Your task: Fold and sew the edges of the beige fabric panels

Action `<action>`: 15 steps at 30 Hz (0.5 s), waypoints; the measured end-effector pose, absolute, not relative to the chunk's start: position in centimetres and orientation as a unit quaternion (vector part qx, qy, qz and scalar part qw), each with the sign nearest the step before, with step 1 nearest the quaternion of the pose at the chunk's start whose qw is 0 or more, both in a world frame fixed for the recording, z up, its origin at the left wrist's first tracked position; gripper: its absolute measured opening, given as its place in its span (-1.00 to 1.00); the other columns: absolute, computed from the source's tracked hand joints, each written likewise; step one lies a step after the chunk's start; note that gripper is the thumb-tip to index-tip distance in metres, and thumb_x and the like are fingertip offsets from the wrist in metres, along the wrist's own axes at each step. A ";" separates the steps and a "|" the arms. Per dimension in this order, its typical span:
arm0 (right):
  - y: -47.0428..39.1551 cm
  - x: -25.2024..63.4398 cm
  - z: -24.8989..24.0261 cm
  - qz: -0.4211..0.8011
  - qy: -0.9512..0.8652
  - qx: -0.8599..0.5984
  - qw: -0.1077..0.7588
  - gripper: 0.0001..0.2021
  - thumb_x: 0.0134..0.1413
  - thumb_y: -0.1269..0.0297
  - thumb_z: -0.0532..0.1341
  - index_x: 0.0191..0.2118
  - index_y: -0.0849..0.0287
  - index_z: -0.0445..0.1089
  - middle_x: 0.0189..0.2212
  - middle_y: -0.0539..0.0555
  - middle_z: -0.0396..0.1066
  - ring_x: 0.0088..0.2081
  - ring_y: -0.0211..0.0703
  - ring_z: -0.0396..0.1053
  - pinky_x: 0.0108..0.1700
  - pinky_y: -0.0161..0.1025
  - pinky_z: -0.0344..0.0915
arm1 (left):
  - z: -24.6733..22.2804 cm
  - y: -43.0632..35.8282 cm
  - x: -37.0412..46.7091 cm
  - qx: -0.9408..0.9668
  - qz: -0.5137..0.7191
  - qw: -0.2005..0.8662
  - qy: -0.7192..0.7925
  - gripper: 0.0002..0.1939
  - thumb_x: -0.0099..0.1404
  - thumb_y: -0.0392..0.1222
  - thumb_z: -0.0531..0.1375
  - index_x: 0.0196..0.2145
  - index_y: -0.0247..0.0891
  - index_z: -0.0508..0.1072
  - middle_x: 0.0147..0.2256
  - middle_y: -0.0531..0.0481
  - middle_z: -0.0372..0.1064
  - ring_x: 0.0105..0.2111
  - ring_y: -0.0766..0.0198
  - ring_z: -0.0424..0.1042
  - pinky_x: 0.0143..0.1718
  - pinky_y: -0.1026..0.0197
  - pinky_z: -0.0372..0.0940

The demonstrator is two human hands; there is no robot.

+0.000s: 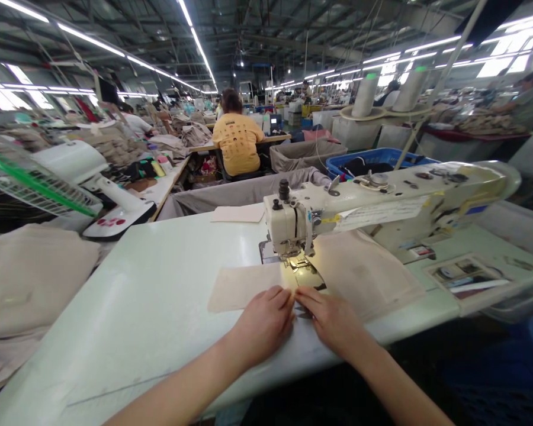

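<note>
A beige fabric piece (244, 286) lies flat on the pale green table, its right end close to the needle area of the sewing machine (288, 228). My left hand (269, 313) pinches the near right corner of that piece. Close beside it, my right hand (331, 316) is also closed, thumb and fingers pressed together at the same edge. The fingertips of both hands almost meet just in front of the lit metal needle plate (308, 273). Under the machine arm, to the right, a larger beige fabric panel (359, 275) is spread out.
Another fabric piece (237, 214) lies behind the machine head. A fabric stack (31, 278) and a white fan (71, 163) stand at the left. A small tray of tools (468, 275) is set into the right side. Beyond the table, a person in a yellow shirt (237, 142) sits facing away.
</note>
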State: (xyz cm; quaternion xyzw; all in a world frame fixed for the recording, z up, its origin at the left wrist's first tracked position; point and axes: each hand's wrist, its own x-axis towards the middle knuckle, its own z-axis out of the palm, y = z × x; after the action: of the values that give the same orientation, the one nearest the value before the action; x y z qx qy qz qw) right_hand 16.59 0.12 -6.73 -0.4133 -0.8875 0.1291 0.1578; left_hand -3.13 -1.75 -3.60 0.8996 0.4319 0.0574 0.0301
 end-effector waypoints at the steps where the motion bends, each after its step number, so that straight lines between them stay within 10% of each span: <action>1: 0.3 16.5 -6.6 0.132 -0.886 -0.416 0.156 -0.44 0.06 0.65 0.01 0.14 0.19 0.42 0.16 0.17 0.42 -0.02 -0.07 0.51 0.06 -0.18 0.41 | -3.6 -1.5 -3.2 0.899 0.062 0.029 0.432 -0.77 0.42 -0.26 0.05 -0.07 -0.34 0.45 -0.15 -0.17 0.43 -0.10 0.05 0.39 -0.05 0.01 0.42; 15: 3.9 14.9 -4.3 0.141 -0.877 -0.436 0.144 -0.57 0.25 0.53 0.00 0.10 0.12 0.46 0.14 0.11 0.42 -0.03 -0.07 0.49 -0.01 -0.22 0.39 | -3.8 4.4 -5.2 0.901 0.128 -0.006 0.414 -0.76 0.43 -0.28 0.03 -0.26 -0.29 0.49 -0.22 -0.16 0.42 -0.16 0.10 0.40 -0.10 0.05 0.40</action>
State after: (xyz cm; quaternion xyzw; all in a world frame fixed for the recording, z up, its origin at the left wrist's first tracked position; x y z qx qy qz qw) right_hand 14.88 3.95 -4.28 -0.4364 -0.8768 0.1413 0.1444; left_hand -5.17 4.43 -3.81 0.9014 0.4138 0.1275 -0.0058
